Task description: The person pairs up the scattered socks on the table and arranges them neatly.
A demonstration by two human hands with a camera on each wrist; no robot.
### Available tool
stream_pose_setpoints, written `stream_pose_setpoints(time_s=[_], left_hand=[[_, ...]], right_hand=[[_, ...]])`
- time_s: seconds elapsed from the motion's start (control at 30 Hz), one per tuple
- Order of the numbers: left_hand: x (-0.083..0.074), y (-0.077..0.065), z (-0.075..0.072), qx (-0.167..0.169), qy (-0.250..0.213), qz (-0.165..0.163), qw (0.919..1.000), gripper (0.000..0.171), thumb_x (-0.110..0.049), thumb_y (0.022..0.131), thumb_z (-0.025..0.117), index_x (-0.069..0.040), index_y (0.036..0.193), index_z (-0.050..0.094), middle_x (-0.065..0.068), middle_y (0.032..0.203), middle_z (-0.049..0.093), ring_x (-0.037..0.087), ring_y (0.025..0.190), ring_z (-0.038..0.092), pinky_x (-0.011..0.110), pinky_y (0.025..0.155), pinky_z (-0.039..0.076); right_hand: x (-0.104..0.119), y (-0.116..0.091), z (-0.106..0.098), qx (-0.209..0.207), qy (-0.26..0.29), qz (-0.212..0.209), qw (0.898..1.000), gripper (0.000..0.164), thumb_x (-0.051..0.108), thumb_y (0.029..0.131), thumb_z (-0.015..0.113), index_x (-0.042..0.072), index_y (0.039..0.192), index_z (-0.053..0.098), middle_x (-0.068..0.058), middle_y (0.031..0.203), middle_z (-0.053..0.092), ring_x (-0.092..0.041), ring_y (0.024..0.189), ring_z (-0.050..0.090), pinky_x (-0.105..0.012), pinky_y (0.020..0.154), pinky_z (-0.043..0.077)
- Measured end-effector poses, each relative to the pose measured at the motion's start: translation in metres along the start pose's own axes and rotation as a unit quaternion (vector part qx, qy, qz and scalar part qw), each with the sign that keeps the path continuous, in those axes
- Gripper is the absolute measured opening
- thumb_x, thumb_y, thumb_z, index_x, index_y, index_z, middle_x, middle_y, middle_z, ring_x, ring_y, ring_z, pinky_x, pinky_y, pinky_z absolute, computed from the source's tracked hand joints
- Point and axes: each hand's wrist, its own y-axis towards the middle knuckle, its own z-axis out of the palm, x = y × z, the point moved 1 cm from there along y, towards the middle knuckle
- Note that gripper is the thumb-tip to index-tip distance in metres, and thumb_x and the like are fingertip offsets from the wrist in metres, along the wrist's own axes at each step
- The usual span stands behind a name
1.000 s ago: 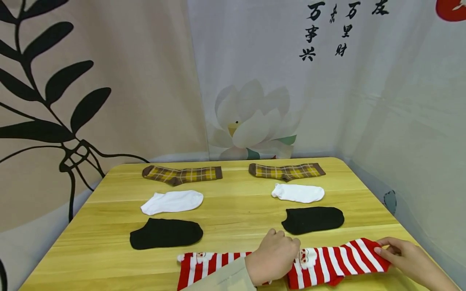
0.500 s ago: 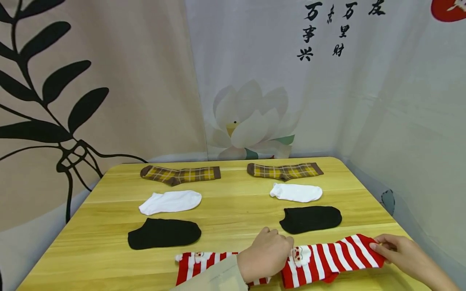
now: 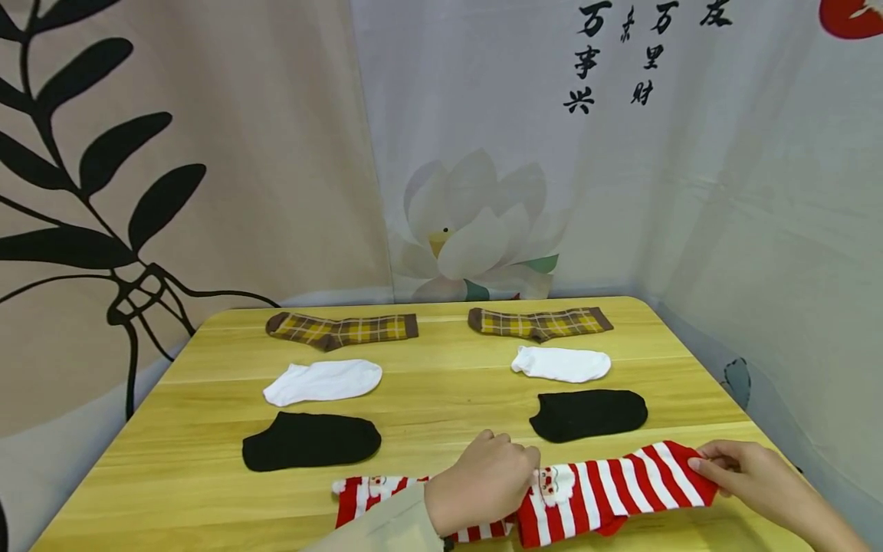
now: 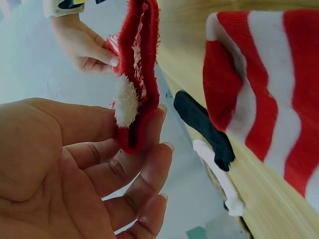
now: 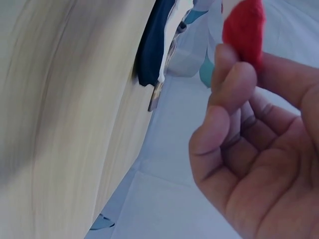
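A red-and-white striped sock point(image 3: 607, 491) with a Santa face is stretched between my two hands, near the table's front edge. Its open cuff is pinched between thumb and fingers of my left hand point(image 3: 486, 483); the left wrist view shows a fuzzy white patch point(image 4: 126, 102) there. My right hand point(image 3: 752, 479) pinches the red toe point(image 5: 244, 32) at the other end. A second striped sock point(image 3: 362, 494) lies on the table, partly hidden under my left forearm. A black sock point(image 3: 589, 414) lies just beyond the held one.
On the wooden table point(image 3: 441, 418) another black sock point(image 3: 310, 442) lies at left. Farther back come two white socks point(image 3: 324, 382) point(image 3: 562, 364) and two yellow-brown plaid socks point(image 3: 345, 331) point(image 3: 541, 323). A printed curtain point(image 3: 276, 153) hangs behind.
Both hands have moved a little to the left with the striped sock between them. Its toe end has risen slightly. The other socks lie as before.
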Motion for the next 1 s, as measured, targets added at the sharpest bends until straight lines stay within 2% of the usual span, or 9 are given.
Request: stream_pose_setpoints(time_s=[0.2, 0.33, 0.5, 0.7, 0.87, 1.0], left_hand=[[0.01, -0.011, -0.005, -0.015, -0.018, -0.001, 0.9997, 0.008, -0.023, 0.092, 0.064, -0.021, 0.098, 0.07, -0.011, 0.082, 0.069, 0.005, 0.069, 0.055, 0.023, 0.068, 0.041], [0.017, -0.017, -0.005, -0.015, -0.028, -0.01, 0.9995, 0.008, -0.023, 0.092, 0.065, -0.02, 0.098, 0.07, -0.011, 0.085, 0.07, 0.005, 0.072, 0.056, 0.024, 0.07, 0.042], [0.026, -0.026, -0.006, -0.015, -0.029, -0.023, 0.9992, 0.007, -0.023, 0.093, 0.064, -0.02, 0.097, 0.069, -0.012, 0.085, 0.069, 0.004, 0.072, 0.055, 0.024, 0.07, 0.041], [0.04, -0.041, -0.01, -0.019, -0.043, -0.041, 0.998, 0.006, -0.021, 0.092, 0.065, -0.02, 0.096, 0.069, -0.012, 0.077, 0.065, 0.004, 0.07, 0.052, 0.024, 0.071, 0.041], [0.057, -0.055, -0.011, -0.023, -0.053, -0.051, 0.997, 0.006, -0.02, 0.093, 0.064, -0.019, 0.096, 0.069, -0.01, 0.078, 0.066, 0.005, 0.071, 0.056, 0.028, 0.075, 0.046], [0.071, -0.064, -0.012, -0.021, -0.065, -0.055, 0.9961, 0.006, -0.019, 0.093, 0.064, -0.017, 0.096, 0.069, -0.01, 0.076, 0.064, 0.002, 0.065, 0.052, 0.028, 0.073, 0.046]], right_hand=[[0.011, 0.002, 0.004, 0.015, 0.015, 0.004, 1.0, 0.033, 0.029, 0.095, 0.06, -0.001, 0.106, 0.065, 0.0, 0.087, 0.066, -0.004, 0.066, 0.051, -0.022, 0.058, 0.044], [0.018, 0.003, 0.007, 0.027, 0.028, -0.007, 0.999, 0.031, 0.029, 0.094, 0.061, 0.0, 0.105, 0.065, 0.0, 0.086, 0.065, -0.004, 0.065, 0.051, -0.022, 0.058, 0.044], [0.028, 0.005, 0.009, 0.04, 0.05, -0.038, 0.997, 0.027, 0.027, 0.093, 0.061, 0.001, 0.102, 0.064, -0.002, 0.082, 0.063, -0.003, 0.062, 0.05, -0.022, 0.057, 0.043], [0.044, 0.012, 0.016, 0.044, 0.068, -0.052, 0.995, 0.025, 0.023, 0.093, 0.063, 0.0, 0.102, 0.065, -0.002, 0.084, 0.065, -0.006, 0.063, 0.051, -0.023, 0.057, 0.046], [0.059, 0.016, 0.023, 0.05, 0.077, -0.08, 0.993, 0.024, 0.022, 0.091, 0.064, 0.0, 0.1, 0.065, -0.002, 0.082, 0.066, -0.006, 0.06, 0.052, -0.022, 0.056, 0.047], [0.071, 0.018, 0.029, 0.058, 0.079, -0.112, 0.989, 0.021, 0.022, 0.09, 0.066, 0.002, 0.096, 0.065, 0.0, 0.076, 0.064, -0.005, 0.057, 0.051, -0.022, 0.054, 0.045]])
